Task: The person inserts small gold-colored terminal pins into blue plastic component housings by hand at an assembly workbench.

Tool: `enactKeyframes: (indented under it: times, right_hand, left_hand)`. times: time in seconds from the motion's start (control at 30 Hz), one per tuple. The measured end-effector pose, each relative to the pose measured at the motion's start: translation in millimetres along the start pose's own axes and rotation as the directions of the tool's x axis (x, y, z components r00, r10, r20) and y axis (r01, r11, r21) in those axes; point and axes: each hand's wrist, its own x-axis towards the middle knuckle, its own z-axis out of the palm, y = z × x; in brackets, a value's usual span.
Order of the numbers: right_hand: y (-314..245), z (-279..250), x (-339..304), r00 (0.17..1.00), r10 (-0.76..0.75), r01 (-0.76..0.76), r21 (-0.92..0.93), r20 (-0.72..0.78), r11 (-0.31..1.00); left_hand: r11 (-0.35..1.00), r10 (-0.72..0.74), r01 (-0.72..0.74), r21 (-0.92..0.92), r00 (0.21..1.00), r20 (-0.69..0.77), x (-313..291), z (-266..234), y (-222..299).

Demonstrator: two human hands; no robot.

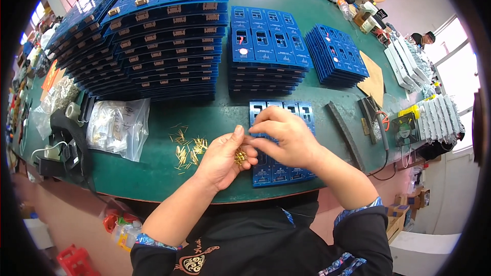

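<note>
My left hand (219,162) is cupped, its fingers curled around several small gold pins (240,158). Close against its thumb, my right hand (287,137) has thumb and fingertips brought together in a pinch; whatever is between them is too small to make out. Beneath the right hand lies a blue circuit board panel (262,175) on the green table (153,176), partly hidden by both hands. Left of my left hand, a loose scatter of gold pins (198,146) rests on the tabletop.
Tall stacks of blue boards (169,36) fill the far left, with lower stacks (268,46) beyond my hands. A plastic bag (116,129) lies at left. On the right are a dark bar (345,135), a corded tool (383,133) and a small fan (405,129). Co-workers sit across the table.
</note>
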Motion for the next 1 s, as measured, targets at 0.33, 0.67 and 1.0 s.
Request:
enactKeyframes:
  times: [0.33,0.67,1.0]
  right_hand:
    - [5,19,-3,0.999,0.029,-0.028,0.002,-0.045,1.000]
    - [5,6,-4,0.951,0.277,-0.305,0.251,0.140,0.919]
    - [12,-18,-13,0.855,0.259,-0.359,0.153,0.449,0.921]
  left_hand:
    - [1.000,0.000,0.000,0.020,1.000,-0.008,-1,3,1]
    - [0.999,0.028,-0.029,0.037,0.999,0.021,2,-1,-2]
    - [0.975,-0.032,0.021,0.222,0.998,0.047,-1,6,1]
